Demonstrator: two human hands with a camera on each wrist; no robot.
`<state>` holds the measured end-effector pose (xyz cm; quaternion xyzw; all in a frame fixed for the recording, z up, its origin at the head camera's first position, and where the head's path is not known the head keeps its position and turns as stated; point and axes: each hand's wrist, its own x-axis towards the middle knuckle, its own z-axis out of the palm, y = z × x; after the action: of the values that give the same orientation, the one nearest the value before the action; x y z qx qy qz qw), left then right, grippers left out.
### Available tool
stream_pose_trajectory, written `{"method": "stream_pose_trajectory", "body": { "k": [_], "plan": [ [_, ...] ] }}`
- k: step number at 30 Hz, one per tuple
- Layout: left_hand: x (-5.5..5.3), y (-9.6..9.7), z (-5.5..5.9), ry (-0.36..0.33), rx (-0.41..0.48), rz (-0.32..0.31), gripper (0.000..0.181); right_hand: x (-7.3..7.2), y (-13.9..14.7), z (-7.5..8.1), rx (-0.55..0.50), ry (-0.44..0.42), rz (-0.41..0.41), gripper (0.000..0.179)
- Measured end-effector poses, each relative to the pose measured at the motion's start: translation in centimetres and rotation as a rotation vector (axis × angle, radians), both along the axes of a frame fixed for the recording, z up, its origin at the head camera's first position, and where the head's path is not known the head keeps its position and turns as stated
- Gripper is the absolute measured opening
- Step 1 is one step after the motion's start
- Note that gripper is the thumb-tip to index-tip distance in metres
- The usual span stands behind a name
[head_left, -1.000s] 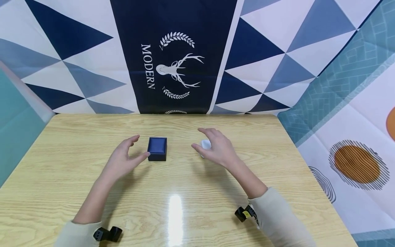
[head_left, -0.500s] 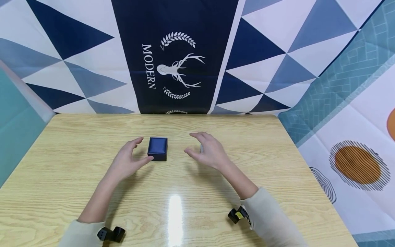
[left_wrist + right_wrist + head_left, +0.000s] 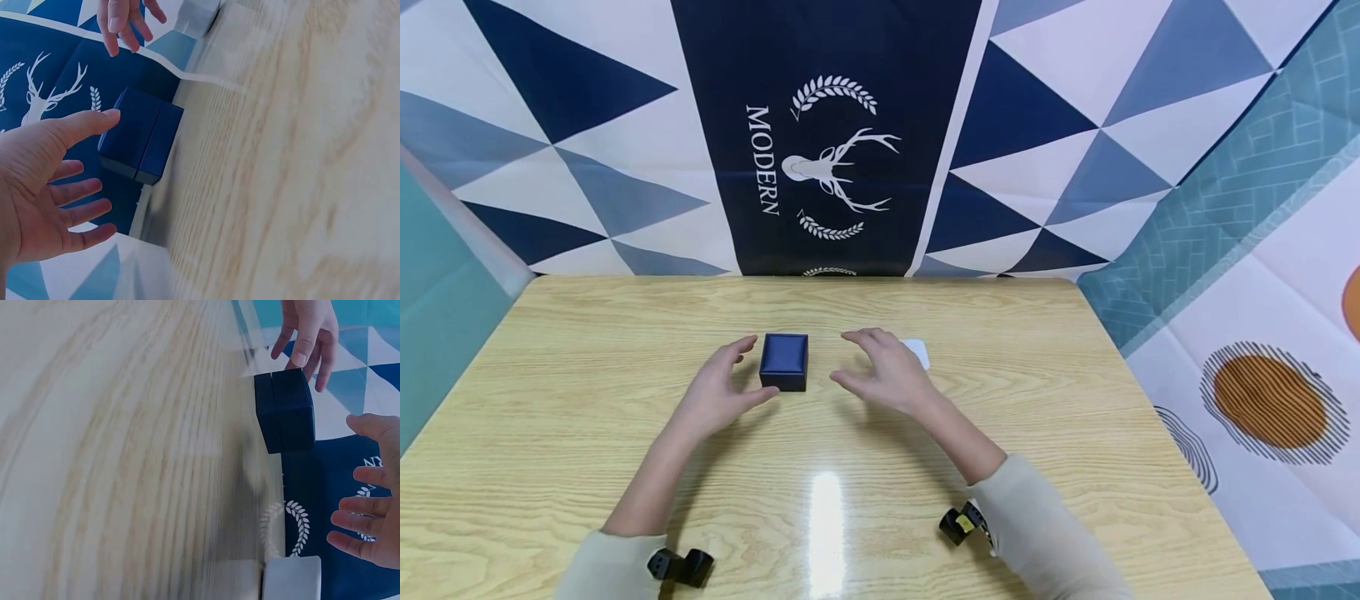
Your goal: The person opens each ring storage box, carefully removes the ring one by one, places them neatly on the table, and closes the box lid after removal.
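Right hand [image 3: 887,373], fingers apart, now stands closer at three o'clock of the blue box [image 3: 785,355], left hand [image 3: 718,393], likewise apart, at nine, leaving it bracketed but ungripped.

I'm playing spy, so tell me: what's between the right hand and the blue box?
Nothing: the head view shows just bare table between the right hand and the blue box.
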<state>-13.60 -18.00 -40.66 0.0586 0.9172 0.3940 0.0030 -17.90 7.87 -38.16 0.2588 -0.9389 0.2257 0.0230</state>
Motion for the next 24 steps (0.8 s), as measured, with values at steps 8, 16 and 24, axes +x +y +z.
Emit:
{"method": "stream_pose_trajectory", "body": {
  "k": [8, 16, 24],
  "plan": [
    [-0.2, 0.2, -0.5, -0.010, 0.019, -0.002, 0.084, 0.0, -1.0, -0.2, 0.005, 0.002, 0.009, 0.062],
    [-0.6, 0.3, -0.8, -0.023, 0.037, 0.006, 0.086, -0.1, -2.0, -0.7, -0.004, -0.023, 0.030, 0.065],
    [-0.9, 0.3, -1.1, -0.025, 0.050, 0.007, 0.087, -0.4, -2.8, -1.4, -0.012, -0.048, 0.036, 0.068]
  ]
}}
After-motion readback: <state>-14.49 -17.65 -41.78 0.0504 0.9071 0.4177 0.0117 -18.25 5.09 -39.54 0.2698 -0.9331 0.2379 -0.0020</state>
